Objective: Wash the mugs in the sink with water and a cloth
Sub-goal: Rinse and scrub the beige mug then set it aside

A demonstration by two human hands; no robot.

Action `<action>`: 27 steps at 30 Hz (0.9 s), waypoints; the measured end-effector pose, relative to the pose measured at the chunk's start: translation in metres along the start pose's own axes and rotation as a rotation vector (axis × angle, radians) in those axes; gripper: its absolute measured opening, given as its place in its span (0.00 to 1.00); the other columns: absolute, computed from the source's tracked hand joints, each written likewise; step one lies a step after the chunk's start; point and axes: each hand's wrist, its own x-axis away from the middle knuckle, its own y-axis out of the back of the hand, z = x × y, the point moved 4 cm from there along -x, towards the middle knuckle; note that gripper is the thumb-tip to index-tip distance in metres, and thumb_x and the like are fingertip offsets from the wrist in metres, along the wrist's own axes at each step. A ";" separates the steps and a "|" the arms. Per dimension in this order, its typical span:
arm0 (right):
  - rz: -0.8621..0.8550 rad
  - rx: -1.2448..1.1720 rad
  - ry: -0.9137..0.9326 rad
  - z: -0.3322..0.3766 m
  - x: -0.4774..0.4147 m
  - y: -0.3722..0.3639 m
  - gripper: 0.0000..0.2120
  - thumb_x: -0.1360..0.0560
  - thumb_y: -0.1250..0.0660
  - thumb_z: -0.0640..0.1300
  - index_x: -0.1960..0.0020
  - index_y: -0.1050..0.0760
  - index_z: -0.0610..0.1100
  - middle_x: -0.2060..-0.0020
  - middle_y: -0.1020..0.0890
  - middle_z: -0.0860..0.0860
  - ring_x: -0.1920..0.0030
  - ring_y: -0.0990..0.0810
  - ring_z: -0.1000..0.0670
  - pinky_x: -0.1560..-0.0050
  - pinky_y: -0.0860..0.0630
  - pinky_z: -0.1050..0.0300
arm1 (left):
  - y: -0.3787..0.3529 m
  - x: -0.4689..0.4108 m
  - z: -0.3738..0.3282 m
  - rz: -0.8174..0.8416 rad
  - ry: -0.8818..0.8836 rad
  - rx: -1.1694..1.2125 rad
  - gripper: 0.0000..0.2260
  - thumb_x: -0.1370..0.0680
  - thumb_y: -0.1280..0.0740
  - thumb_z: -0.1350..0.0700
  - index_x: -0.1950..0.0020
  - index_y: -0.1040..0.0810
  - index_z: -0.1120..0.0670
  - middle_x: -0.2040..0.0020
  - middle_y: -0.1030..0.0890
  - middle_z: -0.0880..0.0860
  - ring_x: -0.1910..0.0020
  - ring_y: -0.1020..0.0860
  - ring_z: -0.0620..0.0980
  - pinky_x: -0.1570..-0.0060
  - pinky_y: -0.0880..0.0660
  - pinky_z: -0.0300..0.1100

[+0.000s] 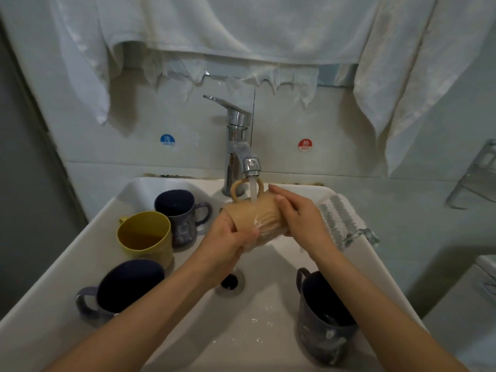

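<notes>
A tan ribbed mug [257, 214] lies on its side under the running tap [251, 167], handle pointing up and back. My left hand [230, 237] grips its open end, fingers curled round the rim. At its base end, my right hand [298, 213] rests on the mug with the fingers laid over the top. A yellow mug [146, 237] and a dark blue mug [179, 213] stand at the left of the white sink [80, 264]. Two more dark mugs sit near me, one at the left [120, 288] and one at the right [324, 318]. A striped cloth [341, 218] lies on the sink's right rim.
The drain [230, 281] lies open below my left wrist. White towels [241, 30] hang on the wall above the tap. A metal rack [475, 178] juts out at the right edge. Cold and hot stickers flank the tap.
</notes>
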 end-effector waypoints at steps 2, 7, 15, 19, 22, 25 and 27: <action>0.013 0.027 0.015 0.000 0.001 -0.002 0.17 0.20 0.42 0.50 0.31 0.31 0.55 0.36 0.25 0.52 0.41 0.27 0.52 0.40 0.26 0.45 | 0.001 0.001 0.001 -0.009 0.024 0.005 0.27 0.27 0.35 0.69 0.31 0.37 0.54 0.39 0.27 0.56 0.43 0.24 0.55 0.51 0.21 0.43; 0.027 0.026 0.027 0.000 0.003 -0.001 0.19 0.24 0.36 0.52 0.33 0.29 0.55 0.46 0.27 0.60 0.44 0.28 0.56 0.40 0.25 0.47 | -0.001 0.003 -0.001 0.007 0.034 0.032 0.23 0.26 0.36 0.69 0.34 0.34 0.53 0.41 0.25 0.56 0.46 0.23 0.55 0.51 0.21 0.44; 0.138 -0.149 -0.074 0.005 0.006 -0.007 0.22 0.20 0.41 0.44 0.27 0.37 0.55 0.40 0.32 0.57 0.39 0.31 0.54 0.36 0.29 0.54 | -0.002 0.003 -0.003 0.011 0.001 0.002 0.25 0.26 0.37 0.70 0.31 0.36 0.56 0.40 0.25 0.57 0.44 0.23 0.54 0.51 0.22 0.42; 0.159 -0.344 -0.229 0.002 0.004 -0.009 0.22 0.21 0.43 0.40 0.30 0.34 0.58 0.40 0.32 0.56 0.39 0.29 0.52 0.37 0.28 0.54 | -0.002 0.003 -0.001 -0.006 0.002 -0.032 0.24 0.25 0.36 0.69 0.31 0.36 0.55 0.40 0.25 0.56 0.44 0.23 0.54 0.47 0.23 0.45; 0.180 -0.485 -0.354 -0.002 0.004 -0.014 0.24 0.22 0.46 0.37 0.32 0.31 0.57 0.40 0.29 0.50 0.41 0.28 0.48 0.38 0.27 0.51 | -0.008 0.005 0.000 0.010 -0.005 -0.065 0.23 0.25 0.36 0.67 0.33 0.35 0.52 0.42 0.25 0.52 0.45 0.23 0.50 0.49 0.22 0.41; 0.187 -0.459 -0.349 0.000 0.002 -0.021 0.23 0.25 0.45 0.35 0.35 0.31 0.56 0.44 0.27 0.48 0.48 0.27 0.49 0.47 0.26 0.55 | -0.011 0.005 0.001 0.022 -0.009 -0.094 0.20 0.25 0.34 0.65 0.37 0.33 0.49 0.44 0.24 0.50 0.46 0.23 0.46 0.50 0.23 0.39; 0.167 -0.455 -0.351 0.001 0.001 -0.023 0.21 0.25 0.44 0.36 0.39 0.31 0.56 0.49 0.27 0.50 0.51 0.27 0.50 0.50 0.25 0.56 | -0.010 0.006 0.002 0.019 0.003 -0.101 0.21 0.25 0.34 0.65 0.35 0.33 0.50 0.42 0.25 0.52 0.44 0.23 0.49 0.47 0.24 0.41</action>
